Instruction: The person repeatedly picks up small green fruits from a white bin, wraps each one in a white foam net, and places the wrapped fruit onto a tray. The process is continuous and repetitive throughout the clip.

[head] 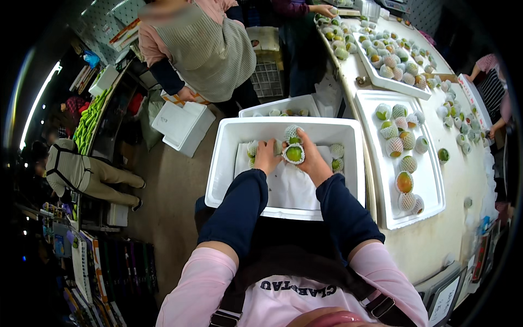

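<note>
Before me stands a white foam box, with a white paper sheet inside it. Several green fruits in foam net sleeves sit in the box along the far side, beyond the paper. My right hand holds two net-sleeved fruits, a nearer green fruit and a farther one. Over the box's left half, my left hand has its fingers bent down among the sleeved fruits at the far edge of the paper. Whether those fingers grip a fruit is hidden.
A table at right bears a foam lid and a foam tray, both with sleeved fruits. Beyond my box is another foam box. A closed foam box stands on the floor, near a person in an apron.
</note>
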Action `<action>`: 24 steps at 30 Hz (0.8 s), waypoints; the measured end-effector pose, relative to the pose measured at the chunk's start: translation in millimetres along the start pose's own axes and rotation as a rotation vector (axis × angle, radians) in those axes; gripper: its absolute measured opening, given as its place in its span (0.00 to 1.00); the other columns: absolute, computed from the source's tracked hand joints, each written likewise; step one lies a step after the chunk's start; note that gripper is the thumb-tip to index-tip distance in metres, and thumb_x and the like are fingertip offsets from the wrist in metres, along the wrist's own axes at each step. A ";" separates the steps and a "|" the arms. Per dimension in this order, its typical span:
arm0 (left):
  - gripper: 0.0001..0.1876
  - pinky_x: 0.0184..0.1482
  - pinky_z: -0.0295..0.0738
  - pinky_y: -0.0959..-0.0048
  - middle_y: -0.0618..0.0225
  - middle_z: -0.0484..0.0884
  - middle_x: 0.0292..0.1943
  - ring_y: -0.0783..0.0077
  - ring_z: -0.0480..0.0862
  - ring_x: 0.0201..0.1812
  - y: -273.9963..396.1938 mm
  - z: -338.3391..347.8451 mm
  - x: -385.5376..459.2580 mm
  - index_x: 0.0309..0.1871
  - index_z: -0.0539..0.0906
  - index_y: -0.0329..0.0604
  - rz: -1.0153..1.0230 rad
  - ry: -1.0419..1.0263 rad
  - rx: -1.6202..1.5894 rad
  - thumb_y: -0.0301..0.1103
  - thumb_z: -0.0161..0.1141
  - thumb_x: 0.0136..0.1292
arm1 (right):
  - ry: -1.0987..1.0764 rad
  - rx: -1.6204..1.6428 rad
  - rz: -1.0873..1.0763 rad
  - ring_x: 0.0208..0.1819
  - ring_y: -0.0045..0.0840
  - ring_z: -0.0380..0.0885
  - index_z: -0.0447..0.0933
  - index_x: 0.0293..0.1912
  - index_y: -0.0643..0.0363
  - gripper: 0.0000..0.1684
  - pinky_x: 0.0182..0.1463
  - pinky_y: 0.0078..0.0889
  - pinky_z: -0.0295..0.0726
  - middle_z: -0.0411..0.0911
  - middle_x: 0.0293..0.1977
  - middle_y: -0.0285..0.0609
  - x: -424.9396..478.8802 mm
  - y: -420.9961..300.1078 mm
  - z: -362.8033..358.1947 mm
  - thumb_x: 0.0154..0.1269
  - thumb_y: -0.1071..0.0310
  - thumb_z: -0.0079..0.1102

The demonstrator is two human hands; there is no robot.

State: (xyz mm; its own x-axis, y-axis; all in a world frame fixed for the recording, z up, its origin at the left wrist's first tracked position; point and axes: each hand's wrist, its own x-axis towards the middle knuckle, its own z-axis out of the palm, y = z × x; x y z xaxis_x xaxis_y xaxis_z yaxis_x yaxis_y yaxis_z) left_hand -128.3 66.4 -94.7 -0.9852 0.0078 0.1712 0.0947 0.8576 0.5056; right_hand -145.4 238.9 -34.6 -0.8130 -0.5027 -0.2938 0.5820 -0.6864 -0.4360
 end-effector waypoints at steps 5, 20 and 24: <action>0.24 0.52 0.73 0.53 0.50 0.74 0.50 0.40 0.76 0.50 10.2 0.2 2.3 0.51 0.69 0.41 -0.054 -0.042 -0.104 0.29 0.68 0.52 | -0.064 -0.028 0.039 0.36 0.33 0.82 0.73 0.51 0.55 0.21 0.39 0.39 0.85 0.80 0.38 0.45 -6.5 -3.3 0.0 0.69 0.50 0.56; 0.15 0.38 0.78 0.73 0.67 0.78 0.41 0.72 0.79 0.35 15.9 -40.7 9.0 0.58 0.73 0.50 -0.512 -0.301 -1.799 0.40 0.49 0.71 | 0.224 -0.512 -0.367 0.45 0.30 0.76 0.69 0.55 0.51 0.23 0.45 0.34 0.78 0.74 0.44 0.41 7.4 8.9 -9.0 0.60 0.72 0.59; 0.15 0.39 0.77 0.75 0.67 0.78 0.43 0.73 0.79 0.36 22.6 -39.0 4.1 0.60 0.72 0.50 -0.448 -0.310 -1.676 0.40 0.47 0.74 | 0.274 -0.737 -0.415 0.45 0.33 0.77 0.71 0.53 0.52 0.24 0.48 0.34 0.76 0.77 0.44 0.46 10.7 12.7 -15.2 0.56 0.73 0.60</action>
State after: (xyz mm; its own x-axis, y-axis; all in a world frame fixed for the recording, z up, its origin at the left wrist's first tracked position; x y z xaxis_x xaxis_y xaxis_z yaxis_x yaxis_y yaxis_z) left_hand -124.5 65.8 -49.6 -0.9436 0.2009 -0.2631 -0.3310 -0.5805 0.7439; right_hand -147.0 232.8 -56.2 -0.9866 -0.0800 -0.1425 0.1571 -0.2255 -0.9615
